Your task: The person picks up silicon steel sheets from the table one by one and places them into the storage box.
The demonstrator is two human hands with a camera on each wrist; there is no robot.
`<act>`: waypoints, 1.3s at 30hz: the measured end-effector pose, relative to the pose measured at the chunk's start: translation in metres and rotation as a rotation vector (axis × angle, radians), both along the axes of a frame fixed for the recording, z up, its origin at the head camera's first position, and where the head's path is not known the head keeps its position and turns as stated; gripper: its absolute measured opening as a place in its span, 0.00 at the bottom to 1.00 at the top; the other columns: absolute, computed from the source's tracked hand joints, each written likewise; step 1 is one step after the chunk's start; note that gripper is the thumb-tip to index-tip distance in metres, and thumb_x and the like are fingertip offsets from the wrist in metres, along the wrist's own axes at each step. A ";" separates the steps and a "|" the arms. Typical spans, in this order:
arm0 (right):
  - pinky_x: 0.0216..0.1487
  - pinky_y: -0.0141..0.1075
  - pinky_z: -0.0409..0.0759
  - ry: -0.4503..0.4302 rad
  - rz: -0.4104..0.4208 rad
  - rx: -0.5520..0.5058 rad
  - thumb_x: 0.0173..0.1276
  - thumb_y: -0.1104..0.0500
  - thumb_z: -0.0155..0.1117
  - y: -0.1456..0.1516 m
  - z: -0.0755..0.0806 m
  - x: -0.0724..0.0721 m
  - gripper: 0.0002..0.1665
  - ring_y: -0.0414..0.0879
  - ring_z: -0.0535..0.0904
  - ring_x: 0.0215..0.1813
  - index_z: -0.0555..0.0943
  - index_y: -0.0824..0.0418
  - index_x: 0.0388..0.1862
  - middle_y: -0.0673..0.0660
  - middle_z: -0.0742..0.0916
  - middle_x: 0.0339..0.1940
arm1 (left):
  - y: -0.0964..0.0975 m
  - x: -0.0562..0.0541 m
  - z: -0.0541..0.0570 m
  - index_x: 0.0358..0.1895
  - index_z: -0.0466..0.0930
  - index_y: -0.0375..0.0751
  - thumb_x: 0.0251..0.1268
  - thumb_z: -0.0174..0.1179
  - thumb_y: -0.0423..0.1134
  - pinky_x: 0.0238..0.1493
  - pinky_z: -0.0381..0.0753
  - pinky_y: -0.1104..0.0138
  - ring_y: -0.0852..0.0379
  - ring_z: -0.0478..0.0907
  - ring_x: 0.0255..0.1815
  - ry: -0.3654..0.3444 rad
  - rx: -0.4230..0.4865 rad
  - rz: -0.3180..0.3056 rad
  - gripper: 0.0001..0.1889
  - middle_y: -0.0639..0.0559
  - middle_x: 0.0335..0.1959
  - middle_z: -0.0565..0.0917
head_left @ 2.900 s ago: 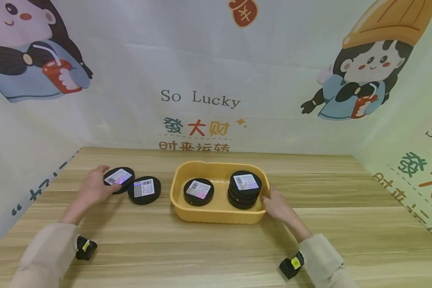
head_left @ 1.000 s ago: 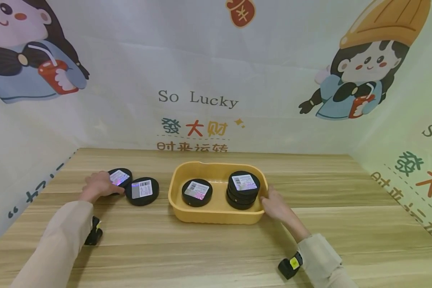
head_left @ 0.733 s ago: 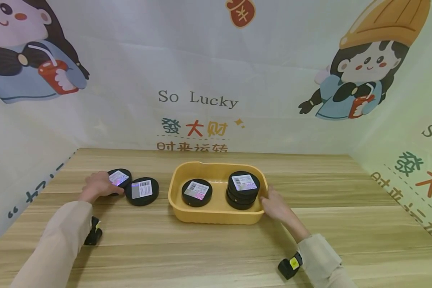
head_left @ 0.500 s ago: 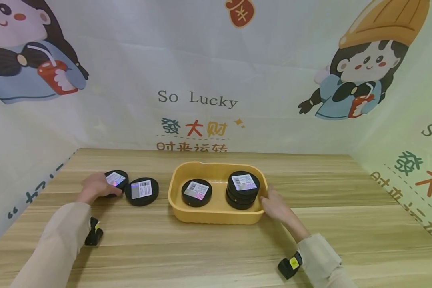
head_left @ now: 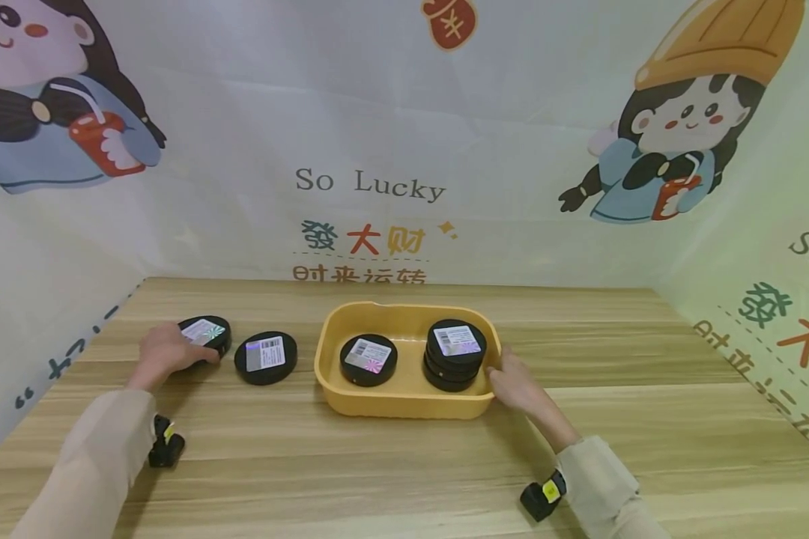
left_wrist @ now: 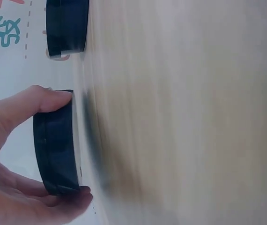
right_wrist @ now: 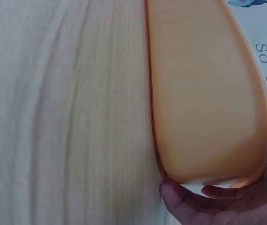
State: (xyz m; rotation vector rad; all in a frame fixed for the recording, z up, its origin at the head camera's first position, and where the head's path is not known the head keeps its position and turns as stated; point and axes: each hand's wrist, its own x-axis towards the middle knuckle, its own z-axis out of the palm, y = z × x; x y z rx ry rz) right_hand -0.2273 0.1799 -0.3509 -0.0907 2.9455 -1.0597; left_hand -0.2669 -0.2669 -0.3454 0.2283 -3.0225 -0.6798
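On the left, my left hand point(head_left: 164, 353) grips a flat round black tin point(head_left: 204, 332) with a shiny label on top. In the left wrist view, thumb and fingers clasp opposite sides of this tin point(left_wrist: 56, 145), which appears slightly raised above its shadow. A second black tin point(head_left: 266, 358) lies apart to its right. My right hand point(head_left: 517, 385) holds the right end of a yellow plastic bin point(head_left: 404, 406); in the right wrist view, fingertips curl against the bin's point(right_wrist: 208, 93) end near the tabletop. Inside sit a single tin point(head_left: 368, 361) and a stack of tins point(head_left: 455, 355).
The wooden table point(head_left: 350, 479) carries the bin near its middle. A printed cloth backdrop point(head_left: 377, 112) rises behind the table and along both sides. Small black cameras are strapped to both wrists, including the left wrist camera point(head_left: 166, 443).
My left hand has drawn its tin to the left, away from the neighbouring tin that it touched or overlapped before. The right hand and the bin have stayed in place.
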 end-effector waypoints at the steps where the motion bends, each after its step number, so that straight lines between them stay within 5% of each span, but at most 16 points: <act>1: 0.47 0.50 0.69 0.000 0.000 0.000 0.60 0.67 0.44 0.000 0.000 0.000 0.25 0.61 0.69 0.44 0.59 0.83 0.52 0.75 0.73 0.45 | -0.001 0.000 0.000 0.37 0.65 0.11 0.36 0.65 0.45 0.32 0.69 0.57 0.38 0.69 0.33 0.019 0.004 0.003 0.35 0.26 0.31 0.71; 12: 0.45 0.48 0.69 -0.012 -0.001 -0.010 0.60 0.67 0.44 0.001 0.001 0.001 0.24 0.60 0.70 0.43 0.59 0.83 0.52 0.73 0.73 0.44 | 0.002 0.002 0.001 0.36 0.64 0.11 0.38 0.66 0.49 0.31 0.68 0.56 0.39 0.66 0.33 0.099 0.042 0.086 0.38 0.27 0.31 0.69; 19: 0.42 0.46 0.70 -0.020 -0.002 -0.014 0.61 0.66 0.43 0.001 0.001 0.000 0.24 0.60 0.70 0.42 0.58 0.82 0.52 0.73 0.73 0.42 | 0.006 0.006 0.005 0.42 0.62 0.11 0.39 0.66 0.46 0.35 0.68 0.52 0.36 0.66 0.35 0.156 0.077 0.075 0.38 0.26 0.34 0.68; 26: 0.55 0.54 0.64 0.015 0.005 -0.010 0.60 0.67 0.44 0.000 0.000 0.000 0.26 0.67 0.66 0.56 0.58 0.83 0.55 0.80 0.70 0.52 | 0.014 0.012 0.010 0.56 0.52 0.12 0.41 0.66 0.44 0.49 0.63 0.44 0.29 0.62 0.47 0.192 0.154 0.072 0.46 0.20 0.47 0.63; 39: 0.56 0.54 0.63 0.012 0.001 -0.010 0.60 0.67 0.44 0.000 0.000 0.001 0.27 0.68 0.65 0.57 0.57 0.83 0.55 0.80 0.69 0.52 | 0.036 0.022 0.021 0.55 0.56 0.14 0.38 0.68 0.45 0.48 0.64 0.45 0.30 0.63 0.47 0.282 0.163 0.023 0.46 0.21 0.47 0.65</act>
